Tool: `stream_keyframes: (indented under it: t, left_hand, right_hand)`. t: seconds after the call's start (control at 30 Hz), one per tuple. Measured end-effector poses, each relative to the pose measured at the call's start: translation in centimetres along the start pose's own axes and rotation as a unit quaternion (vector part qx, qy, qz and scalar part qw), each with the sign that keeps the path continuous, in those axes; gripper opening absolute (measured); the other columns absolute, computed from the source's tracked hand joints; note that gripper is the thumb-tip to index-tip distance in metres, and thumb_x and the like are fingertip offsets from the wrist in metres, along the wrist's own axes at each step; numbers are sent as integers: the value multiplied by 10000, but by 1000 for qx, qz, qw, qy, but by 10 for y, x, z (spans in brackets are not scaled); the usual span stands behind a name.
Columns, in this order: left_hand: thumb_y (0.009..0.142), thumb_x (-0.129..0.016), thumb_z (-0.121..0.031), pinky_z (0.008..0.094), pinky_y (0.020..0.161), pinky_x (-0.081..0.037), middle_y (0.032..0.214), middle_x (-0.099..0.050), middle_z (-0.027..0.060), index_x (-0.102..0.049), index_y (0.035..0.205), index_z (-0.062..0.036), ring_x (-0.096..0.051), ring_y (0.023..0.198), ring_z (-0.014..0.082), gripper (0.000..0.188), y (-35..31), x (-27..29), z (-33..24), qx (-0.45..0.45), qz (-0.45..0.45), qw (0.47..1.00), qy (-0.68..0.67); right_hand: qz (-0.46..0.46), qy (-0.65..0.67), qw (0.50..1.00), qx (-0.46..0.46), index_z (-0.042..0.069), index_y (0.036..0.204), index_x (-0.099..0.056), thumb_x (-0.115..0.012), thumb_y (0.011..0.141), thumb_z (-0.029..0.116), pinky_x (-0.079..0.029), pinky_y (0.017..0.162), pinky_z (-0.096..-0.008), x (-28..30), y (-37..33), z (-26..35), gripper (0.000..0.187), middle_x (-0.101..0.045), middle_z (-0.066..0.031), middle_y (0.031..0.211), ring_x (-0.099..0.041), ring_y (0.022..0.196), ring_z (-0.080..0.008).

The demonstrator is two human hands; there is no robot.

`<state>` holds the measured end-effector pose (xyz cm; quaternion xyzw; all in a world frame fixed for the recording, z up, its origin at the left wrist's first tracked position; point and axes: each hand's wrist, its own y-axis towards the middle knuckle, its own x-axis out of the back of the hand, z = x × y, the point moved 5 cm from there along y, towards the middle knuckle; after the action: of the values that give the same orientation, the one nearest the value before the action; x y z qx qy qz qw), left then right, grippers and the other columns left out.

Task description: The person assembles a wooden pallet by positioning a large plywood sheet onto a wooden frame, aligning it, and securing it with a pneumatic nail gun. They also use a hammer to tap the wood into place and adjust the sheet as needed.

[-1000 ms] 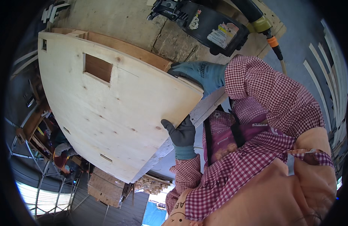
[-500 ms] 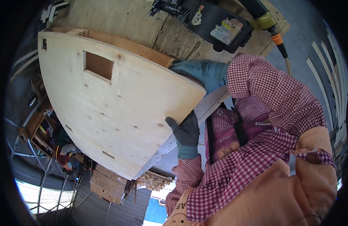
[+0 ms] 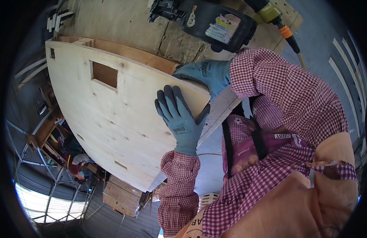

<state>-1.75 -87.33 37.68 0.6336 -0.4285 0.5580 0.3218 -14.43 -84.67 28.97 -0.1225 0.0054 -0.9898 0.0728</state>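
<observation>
A large pale plywood panel (image 3: 112, 115) with a curved outline and several rectangular cutouts spans the middle of the view. Brown wooden framing (image 3: 136, 58) shows along its upper edge. My left hand (image 3: 179, 123), in a blue-grey work glove, lies on the panel's face near its right end, fingers stretched and thumb apart at the edge. My right hand (image 3: 209, 75), gloved alike, grips the panel's upper right edge; its fingertips are partly hidden between panel and framing.
A black power tool (image 3: 215, 24) with an orange-collared hose (image 3: 286, 31) lies on the wooden worktop (image 3: 120, 23) beyond. Thin pale strips (image 3: 348, 75) are at the far right. Another person (image 3: 77, 166) is at the lower left, near wooden shelving (image 3: 46, 127).
My left hand has shifted from the panel's right edge up onto its face, its fingers now extended. My right hand keeps its hold, and the whole view has shifted slightly.
</observation>
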Motion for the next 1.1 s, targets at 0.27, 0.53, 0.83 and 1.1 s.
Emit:
stream_keyframes:
  t: [0.27,0.53,0.83,1.1]
  left_hand:
    - [742,-689,-425,564,1068,-149,1438,-203,256,-153,1408,32,-173,1334,453,970,-5,-17,8,-66,-49,996,27]
    - [752,-684,-411,560,1063,-172,1415,-234,265,-188,1388,62,-202,1317,460,935,-2,-17,5,-60,-47,997,28]
    - [755,-697,-386,566,1049,-197,1410,-241,279,-205,1385,61,-214,1309,471,916,-7,-7,5,-53,-24,998,19]
    - [720,-732,-178,386,807,-469,1026,-601,80,-599,1036,-118,-595,935,264,347,-107,-28,-32,-138,63,959,-239]
  right_hand:
    - [-22,-15,1000,15,65,1362,-311,-830,516,427,-331,1055,-421,-5,-5,2,1057,-363,-175,1367,-376,1273,-325]
    - [8,-6,1000,16,124,1364,-324,-869,462,302,-328,1055,-414,-4,0,-1,1069,-375,-141,1365,-371,1276,-316]
    - [38,-49,998,4,107,1371,-289,-857,476,361,-333,1046,-419,-3,0,5,1090,-346,-155,1362,-363,1273,-321]
    - [31,22,997,62,85,1371,-284,-844,450,263,-304,1070,-397,-7,5,0,1092,-365,-175,1336,-358,1270,-317]
